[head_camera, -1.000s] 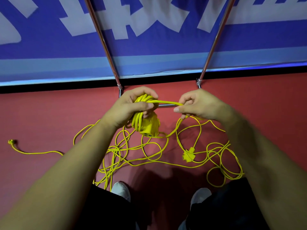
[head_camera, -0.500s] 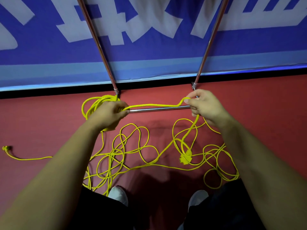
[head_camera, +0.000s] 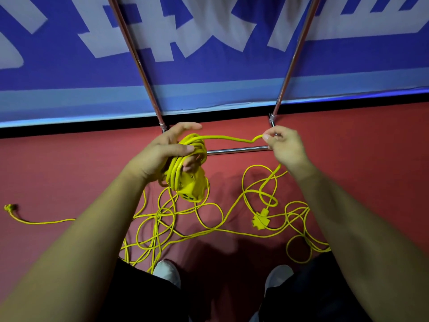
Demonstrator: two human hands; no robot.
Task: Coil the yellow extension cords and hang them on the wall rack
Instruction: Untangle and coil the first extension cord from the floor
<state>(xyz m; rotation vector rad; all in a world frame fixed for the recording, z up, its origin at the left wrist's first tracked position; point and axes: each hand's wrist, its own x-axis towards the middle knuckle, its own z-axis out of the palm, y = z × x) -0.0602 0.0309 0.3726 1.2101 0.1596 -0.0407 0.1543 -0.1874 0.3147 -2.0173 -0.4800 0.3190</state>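
My left hand [head_camera: 162,152] holds a small coil of yellow extension cord [head_camera: 185,163]. The cord's multi-outlet block [head_camera: 193,188] hangs from the bottom of the coil. A strand runs rightward from the coil to my right hand [head_camera: 286,148], which pinches it between thumb and fingers. Below that hand the cord drops to a loose tangle of yellow cord [head_camera: 209,219] spread on the red floor. A second yellow outlet block [head_camera: 259,219] lies in the tangle. A plug end [head_camera: 9,208] lies far left.
A chrome rack frame stands against the blue banner wall: two slanted poles [head_camera: 139,66] and a low horizontal bar [head_camera: 236,150] just beyond my hands. My two white shoes [head_camera: 168,271] stand at the near edge of the tangle on the red floor [head_camera: 69,170].
My left hand has swung back toward the middle and turned, so the coil and its outlet block show again. My right hand still holds the strand near the right pole.
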